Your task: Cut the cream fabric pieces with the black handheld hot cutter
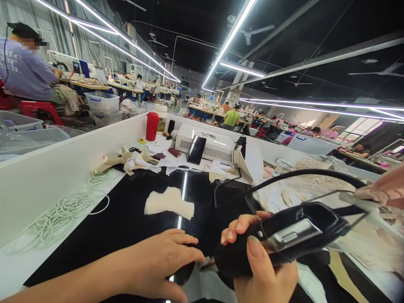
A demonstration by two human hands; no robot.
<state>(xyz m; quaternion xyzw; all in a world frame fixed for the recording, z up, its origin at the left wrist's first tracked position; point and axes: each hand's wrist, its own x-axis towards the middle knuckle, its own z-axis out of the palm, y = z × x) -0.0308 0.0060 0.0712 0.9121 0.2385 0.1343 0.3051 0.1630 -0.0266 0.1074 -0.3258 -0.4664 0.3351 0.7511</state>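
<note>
My right hand (265, 269) is wrapped around a black corded handheld power tool (293, 235) with a silver plate on its side. The tool slants across the right, its metal tip low and partly hidden near my left hand's fingertips. My left hand (164, 263) hovers over the black worktop (126, 223), fingers spread and thumb apart; no held thing shows in it. Beyond it lies a stack of cream cut fabric pieces (168, 203). At the right edge another person's hand (385, 189) pinches a clear piece by the tool's cord end.
Pale green cord (69, 210) lies coiled along the left wall. At the back stand a red bottle (152, 126), a white vented box (217, 143) and a leaning phone (196, 150). Fabric scraps (135, 160) lie nearby; piled cloth (312, 176) fills the right side.
</note>
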